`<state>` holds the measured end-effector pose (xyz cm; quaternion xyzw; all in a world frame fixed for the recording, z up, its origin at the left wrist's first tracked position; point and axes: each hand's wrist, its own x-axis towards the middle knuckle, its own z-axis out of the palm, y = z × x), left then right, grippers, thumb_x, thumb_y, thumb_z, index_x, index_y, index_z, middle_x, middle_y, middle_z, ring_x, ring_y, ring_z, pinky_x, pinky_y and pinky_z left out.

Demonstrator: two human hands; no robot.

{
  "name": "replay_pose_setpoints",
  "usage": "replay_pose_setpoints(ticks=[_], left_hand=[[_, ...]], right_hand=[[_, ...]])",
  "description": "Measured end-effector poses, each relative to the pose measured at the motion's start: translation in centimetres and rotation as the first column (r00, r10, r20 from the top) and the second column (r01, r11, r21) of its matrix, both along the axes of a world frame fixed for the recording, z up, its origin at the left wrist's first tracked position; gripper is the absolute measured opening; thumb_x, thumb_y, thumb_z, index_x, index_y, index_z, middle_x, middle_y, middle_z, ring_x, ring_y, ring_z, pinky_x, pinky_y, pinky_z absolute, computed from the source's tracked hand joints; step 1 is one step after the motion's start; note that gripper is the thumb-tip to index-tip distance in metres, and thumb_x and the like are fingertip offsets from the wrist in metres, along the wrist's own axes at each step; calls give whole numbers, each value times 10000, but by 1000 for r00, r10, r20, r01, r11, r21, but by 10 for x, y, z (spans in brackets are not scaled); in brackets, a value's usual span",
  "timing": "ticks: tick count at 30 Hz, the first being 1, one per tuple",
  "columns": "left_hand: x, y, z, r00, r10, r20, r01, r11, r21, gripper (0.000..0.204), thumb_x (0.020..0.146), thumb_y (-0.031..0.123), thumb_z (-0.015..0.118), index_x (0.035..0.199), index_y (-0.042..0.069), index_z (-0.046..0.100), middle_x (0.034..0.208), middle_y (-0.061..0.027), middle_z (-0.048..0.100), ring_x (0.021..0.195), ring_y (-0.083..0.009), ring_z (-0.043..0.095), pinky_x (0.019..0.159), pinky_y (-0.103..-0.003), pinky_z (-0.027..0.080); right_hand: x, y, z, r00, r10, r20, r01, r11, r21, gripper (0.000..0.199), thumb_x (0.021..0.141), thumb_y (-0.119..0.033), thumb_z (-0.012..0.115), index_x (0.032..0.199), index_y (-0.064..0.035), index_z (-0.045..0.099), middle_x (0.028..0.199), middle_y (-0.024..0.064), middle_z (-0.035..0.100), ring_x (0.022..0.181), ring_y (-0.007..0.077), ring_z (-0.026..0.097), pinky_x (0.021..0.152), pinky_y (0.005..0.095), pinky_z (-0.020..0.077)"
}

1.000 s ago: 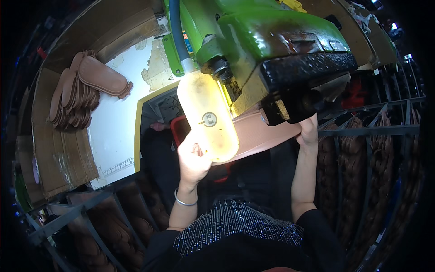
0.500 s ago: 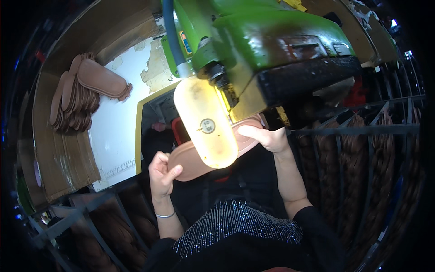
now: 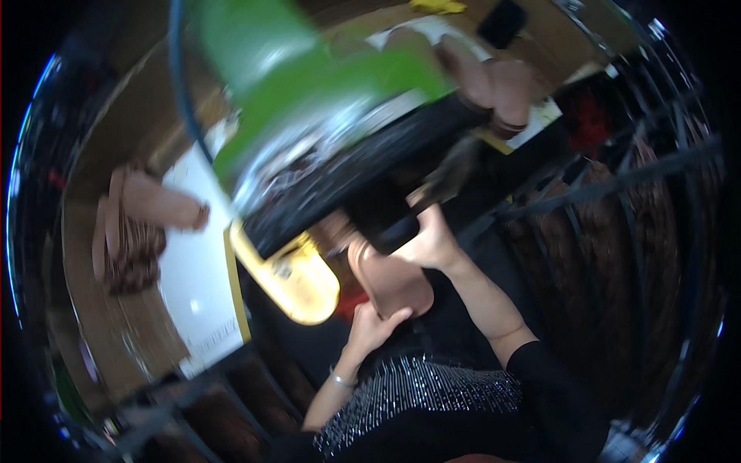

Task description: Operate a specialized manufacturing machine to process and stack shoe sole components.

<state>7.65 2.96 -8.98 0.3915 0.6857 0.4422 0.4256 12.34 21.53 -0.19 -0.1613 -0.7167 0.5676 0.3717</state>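
Note:
A pinkish-brown shoe sole (image 3: 397,285) slants under the black-edged head of a green machine (image 3: 309,131). At the sole's near rounded end, my left hand (image 3: 372,330) is closed on it, thumb on top and fingers beneath. Beside the machine head, my right hand (image 3: 431,243) has its thumb against the sole's upper right edge. Its other fingers reach up by a dark metal part and are partly hidden. The sole's far end disappears under the machine. A yellow-lit oval plate (image 3: 301,289) hangs left of the sole.
More soles lie stacked (image 3: 135,231) in the cardboard-sided space at left, beside a white tabletop (image 3: 189,285) with a yellow edge. Other soles (image 3: 494,81) rest behind the machine, near a black object (image 3: 502,23). Racks of brown pieces (image 3: 602,231) stand at right.
My view has swung, so the machine head and lit plate appear farther left and lower. The sole has turned from lying crosswise to pointing toward me, with my left hand now nearer my right.

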Motion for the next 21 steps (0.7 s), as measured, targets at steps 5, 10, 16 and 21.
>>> replay_pose_setpoints(ticks=[5,10,16,21], left_hand=[[-98,11,38,924,306,-228,-326,944,-57,343,827,172,661,1098,-12,559,1032,-105,589,887,-150,601,782,-294,499],[-316,-82,-97,669,564,483,-716,315,623,382,823,62,600,1184,16,484,1097,-179,567,990,-273,587,914,-369,469],[-297,-5,-50,522,760,388,-794,267,545,451,816,28,599,1233,11,427,1116,-175,539,995,-267,575,880,-346,480],[-307,-12,-9,345,896,279,-859,181,480,512,810,-1,597,1273,6,379,1132,-171,516,1000,-262,565,851,-326,488]], right_hand=[[59,50,31,903,-329,278,264,933,246,253,808,-196,671,982,-31,591,766,104,643,699,155,650,618,268,496],[71,82,56,815,-566,-124,500,794,-345,306,902,-85,522,1186,-13,432,858,103,620,618,109,610,477,212,498],[-20,130,13,767,-505,-397,126,724,-678,516,880,-24,509,1280,-46,183,1092,214,496,760,275,636,615,358,562],[-58,134,15,786,-460,-414,26,693,-721,550,891,-62,528,1301,12,170,1095,211,497,818,301,635,676,374,566]])
